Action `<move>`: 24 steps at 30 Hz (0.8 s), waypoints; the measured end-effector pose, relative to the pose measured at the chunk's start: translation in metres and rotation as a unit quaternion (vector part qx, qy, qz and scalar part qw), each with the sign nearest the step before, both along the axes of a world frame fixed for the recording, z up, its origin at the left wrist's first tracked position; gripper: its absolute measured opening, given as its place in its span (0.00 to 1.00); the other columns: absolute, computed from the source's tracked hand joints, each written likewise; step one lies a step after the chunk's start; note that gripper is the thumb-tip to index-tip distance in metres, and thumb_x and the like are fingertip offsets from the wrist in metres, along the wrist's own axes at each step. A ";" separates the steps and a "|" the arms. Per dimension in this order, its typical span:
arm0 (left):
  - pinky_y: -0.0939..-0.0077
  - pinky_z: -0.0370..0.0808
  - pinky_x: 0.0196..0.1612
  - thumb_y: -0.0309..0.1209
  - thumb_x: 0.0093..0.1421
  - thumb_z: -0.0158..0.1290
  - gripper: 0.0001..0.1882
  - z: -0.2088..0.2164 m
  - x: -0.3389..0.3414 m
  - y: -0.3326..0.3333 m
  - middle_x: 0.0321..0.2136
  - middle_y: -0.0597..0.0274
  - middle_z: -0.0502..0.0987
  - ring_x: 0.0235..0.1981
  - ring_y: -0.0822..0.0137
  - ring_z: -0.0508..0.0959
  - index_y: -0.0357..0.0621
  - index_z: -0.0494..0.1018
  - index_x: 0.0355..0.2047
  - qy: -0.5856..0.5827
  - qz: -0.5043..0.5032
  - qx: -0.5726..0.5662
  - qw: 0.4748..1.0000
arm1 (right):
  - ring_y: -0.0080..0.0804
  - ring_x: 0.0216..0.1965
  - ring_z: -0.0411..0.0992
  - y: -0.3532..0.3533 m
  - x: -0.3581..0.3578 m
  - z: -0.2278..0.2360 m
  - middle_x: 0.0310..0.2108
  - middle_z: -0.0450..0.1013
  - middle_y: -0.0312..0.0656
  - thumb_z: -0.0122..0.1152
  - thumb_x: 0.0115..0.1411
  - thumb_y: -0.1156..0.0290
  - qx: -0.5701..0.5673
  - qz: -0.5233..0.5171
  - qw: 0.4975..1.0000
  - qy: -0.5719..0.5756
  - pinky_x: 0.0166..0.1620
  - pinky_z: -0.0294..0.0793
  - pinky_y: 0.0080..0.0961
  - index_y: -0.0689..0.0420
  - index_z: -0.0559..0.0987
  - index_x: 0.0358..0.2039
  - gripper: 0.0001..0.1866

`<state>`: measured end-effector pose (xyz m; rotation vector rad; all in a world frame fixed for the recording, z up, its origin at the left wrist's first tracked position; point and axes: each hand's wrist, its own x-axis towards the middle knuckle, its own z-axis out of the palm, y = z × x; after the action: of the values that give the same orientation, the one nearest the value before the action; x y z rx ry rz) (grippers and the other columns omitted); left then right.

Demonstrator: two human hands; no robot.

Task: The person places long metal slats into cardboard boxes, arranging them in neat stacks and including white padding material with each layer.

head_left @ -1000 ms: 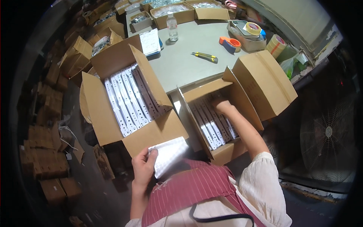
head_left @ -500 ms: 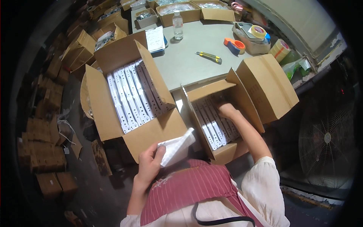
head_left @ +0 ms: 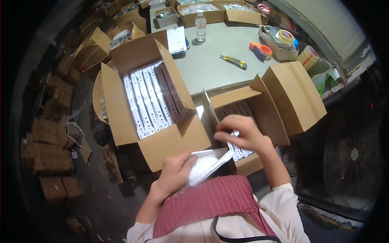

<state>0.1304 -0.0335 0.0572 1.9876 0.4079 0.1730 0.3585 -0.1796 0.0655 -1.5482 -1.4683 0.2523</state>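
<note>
My left hand (head_left: pixel 175 170) is closed on the edge of a thin white bag (head_left: pixel 206 165), which hangs open-ended in front of my apron. Just above the near part of the right cardboard box (head_left: pixel 272 115) is my right hand (head_left: pixel 242 131), its fingers curled together; whatever they may hold is hidden. Below it, rows of metal strips with holes (head_left: pixel 240 152) stand on edge inside that box, partly covered by the hand. To the left, a larger open cardboard box (head_left: pixel 139 52) holds several similar white metal strips (head_left: pixel 146 99) packed side by side.
On the grey table (head_left: pixel 202 77) are a utility knife (head_left: pixel 233 61), a water bottle (head_left: pixel 200 27), tape rolls (head_left: pixel 260 51) and a paper sheet (head_left: pixel 176 40). Parts boxes (head_left: pixel 200 16) line the far end. Stacked cartons (head_left: pixel 50 150) fill the left; a fan (head_left: pixel 354 156) stands right.
My right hand has come up out of the right box toward the bag. The left hand has moved slightly right with the bag, and the whole view has shifted a little.
</note>
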 end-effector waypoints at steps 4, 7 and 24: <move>0.69 0.74 0.34 0.27 0.66 0.50 0.11 0.003 0.010 -0.002 0.28 0.45 0.78 0.27 0.57 0.78 0.34 0.75 0.44 -0.041 -0.049 0.070 0.996 | 0.46 0.38 0.72 0.006 -0.026 0.019 0.35 0.71 0.44 0.66 0.53 0.72 -0.029 0.115 0.991 -0.061 0.39 0.73 0.38 0.57 0.74 0.41 0.15; 0.67 0.73 0.33 0.28 0.67 0.49 0.11 0.007 0.013 -0.002 0.28 0.42 0.76 0.26 0.52 0.76 0.34 0.75 0.44 -0.016 -0.060 0.059 0.996 | 0.45 0.36 0.72 0.005 -0.041 0.017 0.33 0.69 0.44 0.64 0.52 0.74 -0.020 0.073 0.990 -0.119 0.37 0.74 0.36 0.59 0.73 0.38 0.13; 0.81 0.73 0.39 0.28 0.69 0.45 0.13 -0.029 -0.001 0.022 0.35 0.66 0.78 0.34 0.79 0.74 0.32 0.75 0.45 0.061 -0.001 -0.328 0.943 | 0.41 0.32 0.76 0.002 -0.005 -0.027 0.31 0.75 0.43 0.62 0.45 0.77 0.085 -0.054 0.965 -0.243 0.35 0.78 0.32 0.57 0.77 0.31 0.10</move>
<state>0.1295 -0.0117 0.0281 1.3412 0.4706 -0.0855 0.3535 -0.1772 0.0382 -1.6101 -1.7156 -0.3355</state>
